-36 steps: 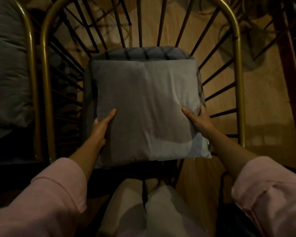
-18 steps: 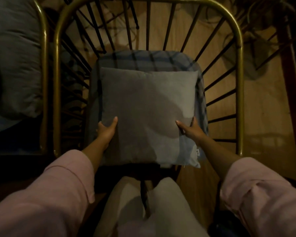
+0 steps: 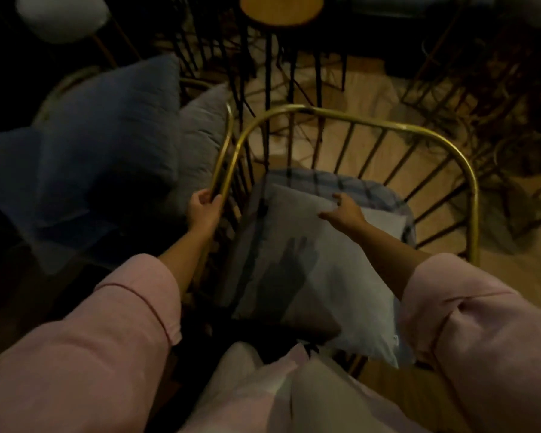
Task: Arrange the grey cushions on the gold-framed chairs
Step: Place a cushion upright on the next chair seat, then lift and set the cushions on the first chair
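Observation:
A grey cushion [image 3: 319, 276] lies flat on the checked seat pad [image 3: 356, 185] of the gold-framed chair [image 3: 369, 123] in front of me. My right hand [image 3: 344, 210] rests on the cushion's far edge, fingers curled over it. My left hand [image 3: 205, 207] grips the gold rail of the chair's left side. To the left stands a second gold-framed chair [image 3: 227, 142] with a grey cushion [image 3: 200, 142] leaning in it and a darker blue-grey cushion [image 3: 107, 139] beside that.
A round wooden stool [image 3: 281, 9] on black legs stands beyond the chairs. A white upholstered seat [image 3: 63, 17] is at the top left. Dark wire chair frames [image 3: 481, 104] crowd the right. The wooden floor [image 3: 372, 82] shows between them.
My left hand left the cushion and took hold of the chair's gold rail. My right hand slid from the cushion's side to its far edge. My view has lifted and swung left.

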{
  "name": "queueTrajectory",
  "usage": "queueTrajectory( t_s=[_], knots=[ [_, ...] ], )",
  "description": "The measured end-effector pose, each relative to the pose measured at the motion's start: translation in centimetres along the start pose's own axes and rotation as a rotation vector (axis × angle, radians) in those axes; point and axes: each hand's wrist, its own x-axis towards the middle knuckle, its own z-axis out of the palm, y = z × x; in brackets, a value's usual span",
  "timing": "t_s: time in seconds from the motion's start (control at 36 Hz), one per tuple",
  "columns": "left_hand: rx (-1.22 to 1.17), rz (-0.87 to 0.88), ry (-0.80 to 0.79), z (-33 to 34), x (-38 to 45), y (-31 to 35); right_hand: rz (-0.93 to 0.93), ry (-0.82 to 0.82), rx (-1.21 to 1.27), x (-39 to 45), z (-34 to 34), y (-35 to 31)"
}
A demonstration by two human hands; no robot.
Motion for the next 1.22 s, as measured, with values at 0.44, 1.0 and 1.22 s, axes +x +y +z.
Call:
queueTrajectory(
  t_s=[0.44, 1.0, 1.22],
  knots=[
    [0.019, -0.077, 0.231, -27.6, 10.8, 1.9, -0.292, -0.301, -0.061, 0.9, 13.2, -26.6],
    [0.071, -0.288, 0.139, -37.2, 32.0, -0.8, -0.074, -0.101, 0.157, 12.1, 27.4, -41.0],
    [-0.126, -0.377, 0.119, -37.8, 34.1, -1.1, 0.13, -0.13, 0.281, 13.3, 27.0, -41.3]
  ],
)
